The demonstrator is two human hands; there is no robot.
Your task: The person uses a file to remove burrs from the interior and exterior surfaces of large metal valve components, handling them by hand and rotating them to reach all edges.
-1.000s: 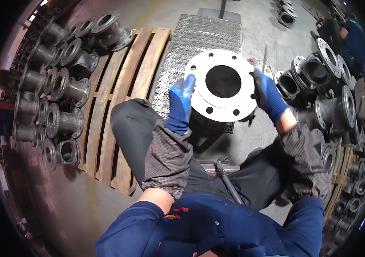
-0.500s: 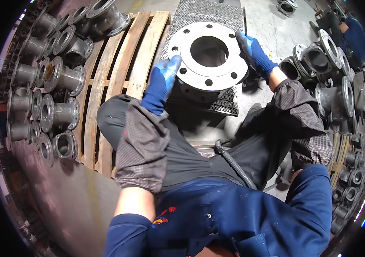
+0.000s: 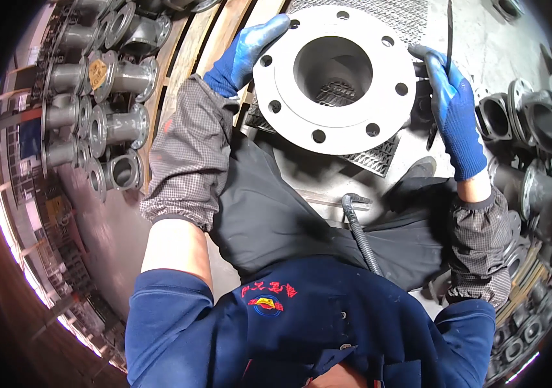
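Note:
A pale grey flanged pipe piece (image 3: 276,81) stands in front of me, its round flange with several bolt holes facing up. Through its bore the metal grating beneath shows. My left hand (image 3: 255,50), in a blue glove, grips the flange's upper left rim, with the fingers partly hidden behind it. Beside the right rim is my right hand (image 3: 449,90), also gloved in blue. Its fingers are stretched toward the flange, and a gap shows between palm and rim. A thin dark rod (image 3: 450,29) runs up behind this hand.
Grey flanged pipe fittings (image 3: 130,74) stand in rows at the left, with more fittings (image 3: 541,123) at the right. A wooden pallet (image 3: 221,32) lies beyond my left arm. Patterned metal grating (image 3: 379,158) lies under the piece. A black ribbed hose (image 3: 361,236) lies between my legs.
The flanged piece has turned and tilted, so its bolt holes sit differently and its bore shows through. My right hand has come off the rim; my left has shifted up along it. The view has shifted.

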